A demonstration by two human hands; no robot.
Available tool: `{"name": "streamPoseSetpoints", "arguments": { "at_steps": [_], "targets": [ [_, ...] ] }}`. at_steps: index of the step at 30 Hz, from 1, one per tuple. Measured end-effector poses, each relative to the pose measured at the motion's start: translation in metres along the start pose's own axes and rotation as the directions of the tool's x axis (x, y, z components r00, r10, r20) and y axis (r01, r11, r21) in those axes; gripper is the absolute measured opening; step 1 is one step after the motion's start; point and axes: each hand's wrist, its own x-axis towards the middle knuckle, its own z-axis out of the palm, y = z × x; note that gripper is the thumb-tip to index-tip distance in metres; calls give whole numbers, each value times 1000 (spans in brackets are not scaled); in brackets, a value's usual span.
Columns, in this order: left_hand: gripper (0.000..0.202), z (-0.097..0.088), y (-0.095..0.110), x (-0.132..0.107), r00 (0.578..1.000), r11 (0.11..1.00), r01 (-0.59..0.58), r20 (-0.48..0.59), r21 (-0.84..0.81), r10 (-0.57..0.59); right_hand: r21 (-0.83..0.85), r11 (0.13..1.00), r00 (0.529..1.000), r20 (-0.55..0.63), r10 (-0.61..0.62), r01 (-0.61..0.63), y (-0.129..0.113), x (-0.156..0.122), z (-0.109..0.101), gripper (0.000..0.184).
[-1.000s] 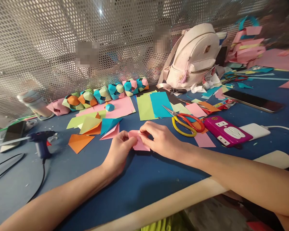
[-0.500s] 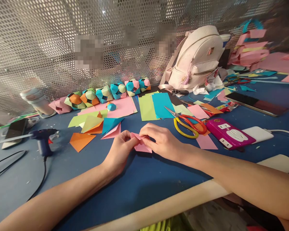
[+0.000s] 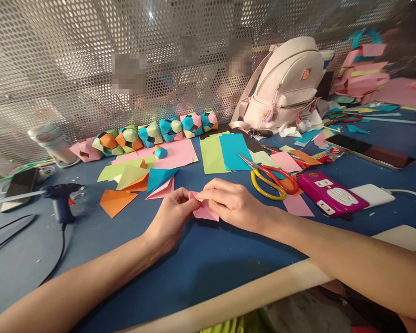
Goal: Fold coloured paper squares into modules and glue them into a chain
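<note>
A small pink sheet of paper, partly folded, is between my two hands just above the blue table. My left hand pinches its left edge between thumb and fingers. From the other side my right hand grips the upper part, its fingers bent over the paper and hiding some of it. Left of my hands lie folded pieces: a blue one, a pink one and an orange one. Scissors with red and yellow handles lie to the right of my right hand.
Folded paper balls line the perforated metal screen. A glue gun with its cord lies left. A purple power strip, a phone and a backpack are right. Blue and green sheets lie ahead.
My right hand's fingers have shifted slightly left along the top of the pink paper. Both hands keep hold of it in about the same place.
</note>
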Motion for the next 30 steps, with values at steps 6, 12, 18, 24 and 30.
{"name": "streamPoseSetpoints", "arguments": {
  "at_steps": [6, 12, 18, 24, 30],
  "targets": [
    [23, -1, 0, -1, 1000, 1000, -12, 5, 2, 12, 26, 1000, 1000, -8, -14, 14, -2, 2, -2, 25],
    [18, -1, -2, 1, 999, 995, -43, -9, 84, 44, 118, 983, 990, 22, 137, -138, -12, 9, -7, 16],
    [11, -2, -3, 0, 987, 959, -141, -41, 247, 156, 168, 880, 896, 70, 438, -444, -15, 12, -5, 6],
    [10, -2, -4, -1, 984, 944, -167, -12, 285, 178, 248, 754, 794, 178, 582, -608, -18, 14, -6, 8],
    [9, -4, -6, 0, 977, 952, -199, -34, 233, 212, 283, 670, 726, 215, 653, -686, -19, 16, -8, 11]
  ]
}}
